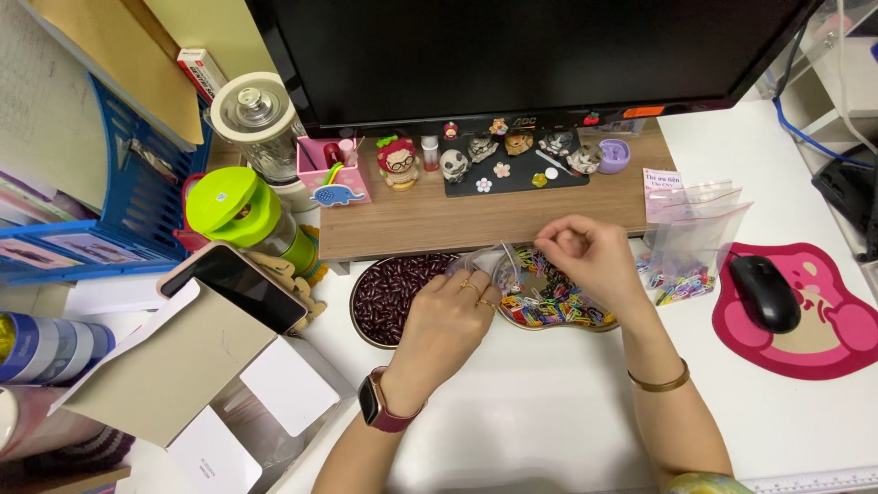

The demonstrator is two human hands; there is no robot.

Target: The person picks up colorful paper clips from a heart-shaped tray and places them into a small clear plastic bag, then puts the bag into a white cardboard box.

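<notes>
**Both hands on a small clear bag over the clip dish**

Left hand (453,306) pinches one side of a clear bag (489,263), right hand (585,252) grips the other w/ fingertips closed on its top edge, prob. to keep the mouth spread. Bag hangs right above the dish of coloured clips (553,306), mid counter (549,421), so spills would likely drop back in. Dish of dark beans (393,297) sits touching it on the left. Filled clip bags (686,247) lie toward the right edge, near the mouse (764,293). Phone (233,284) and open box (183,375) sit by the left edge.
</notes>
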